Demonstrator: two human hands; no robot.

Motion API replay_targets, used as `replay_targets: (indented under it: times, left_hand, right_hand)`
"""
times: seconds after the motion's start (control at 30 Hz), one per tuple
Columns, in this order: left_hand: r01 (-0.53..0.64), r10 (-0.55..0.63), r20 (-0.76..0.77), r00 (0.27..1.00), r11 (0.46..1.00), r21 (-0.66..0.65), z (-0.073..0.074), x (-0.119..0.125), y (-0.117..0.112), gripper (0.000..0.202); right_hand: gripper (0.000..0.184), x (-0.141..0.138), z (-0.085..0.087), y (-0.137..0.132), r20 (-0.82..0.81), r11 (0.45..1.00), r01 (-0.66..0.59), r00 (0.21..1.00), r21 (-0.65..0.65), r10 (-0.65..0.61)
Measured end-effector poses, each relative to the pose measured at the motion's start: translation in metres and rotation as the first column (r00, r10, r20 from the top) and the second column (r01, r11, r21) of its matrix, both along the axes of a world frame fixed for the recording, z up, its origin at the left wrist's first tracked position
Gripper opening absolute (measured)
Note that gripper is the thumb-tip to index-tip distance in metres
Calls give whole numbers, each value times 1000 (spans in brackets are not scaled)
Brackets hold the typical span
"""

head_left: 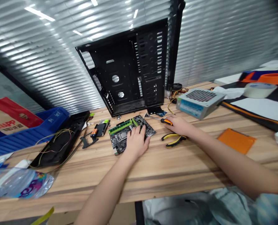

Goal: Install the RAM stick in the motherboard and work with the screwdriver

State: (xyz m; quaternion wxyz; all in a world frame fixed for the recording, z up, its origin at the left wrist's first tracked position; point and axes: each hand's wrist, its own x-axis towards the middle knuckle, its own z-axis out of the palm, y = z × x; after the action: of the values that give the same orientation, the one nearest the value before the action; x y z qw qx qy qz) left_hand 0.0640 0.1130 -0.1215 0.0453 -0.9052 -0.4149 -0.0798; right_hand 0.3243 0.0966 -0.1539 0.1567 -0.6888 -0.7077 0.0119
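My left hand [137,142] lies over the motherboard [118,147], its fingers spread and touching the board's surface. The board is flat on the wooden table, with a green memory stick along its far edge and a silver processor socket area. In my right hand [179,125] is a screwdriver [165,121] with an orange and black handle, its fingers closed round the handle. The shaft points left, toward small parts behind the board's right corner; what the tip touches is too small to tell. Yellow and black pliers [175,140] lie just below my right hand.
An open black computer case [124,72] stands behind the board. The power supply [199,101] and an orange panel [236,140] are on the right. Toward the left are a black panel [61,140] with wires, a blue bin [47,128] and a plastic bottle [21,182] on its side.
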Motion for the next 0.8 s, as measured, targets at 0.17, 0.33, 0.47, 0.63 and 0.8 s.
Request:
replay_targets:
  times: [0.17, 0.33, 0.47, 0.63, 0.8]
  left_hand:
    - [15, -15, -12, 1000, 1000, -28, 2, 0, -1, 54]
    - [20, -20, 0, 1000, 999, -47, 2, 0, -1, 53]
    - [33, -33, 14, 999, 997, -70, 2, 0, 0, 53]
    - [36, -36, 6, 999, 997, -72, 3, -1, 0, 51]
    - [64, -64, 1, 998, 996, -65, 3, -2, 1, 47]
  right_hand:
    - [33, -1, 3, -1, 10, 1000, -3, 1000, -25, 3]
    - [31, -3, 6, -3, 9, 1000, -3, 1000, -23, 4]
    - [32, -2, 3, -2, -17, 1000, 2, 1000, -25, -2]
    - [34, -2, 3, -2, -16, 1000, -3, 1000, -28, 3]
    - [36, -3, 4, -2, 3, 999, 11, 1000, -42, -11]
